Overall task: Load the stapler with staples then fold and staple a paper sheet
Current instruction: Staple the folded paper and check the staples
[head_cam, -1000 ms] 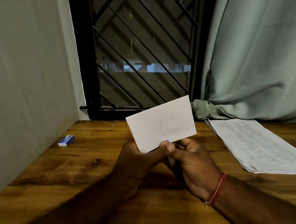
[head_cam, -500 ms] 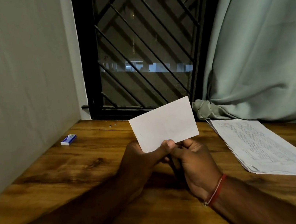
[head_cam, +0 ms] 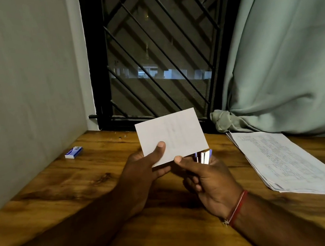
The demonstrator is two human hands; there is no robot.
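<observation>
So the folded paper (head_cam: 172, 136) is up in the air over the wooden table (head_cam: 62, 190), pinched by the left hand (head_cam: 142, 176) with the thumb flat on the front face and the other fingers behind. The right hand (head_cam: 210, 181) is wrapped around the stapler (head_cam: 203, 156), whose shiny metal and a bit of blue poke out right at the sheet's lower right corner. Honestly can't tell if the corner is actually inside the mouth yet. My take on doing this bit well: slide the corner fully in so the staple catches every layer, keep the folded edges lined up with that left thumb, and squeeze straight rather than at a twist, otherwise the legs probably bend or miss the back layer. Keeping the left fingers away from the corner seems smart too. The staple box (head_cam: 73, 152) sits well apart by the wall, and the stack of printed sheets (head_cam: 285, 159) lies off to the right. Compared with half a second ago: the two thumbs were touching at the bottom edge and the stapler was basically hidden; now the left thumb sits higher on the paper, the hands are apart, and the stapler shows.
</observation>
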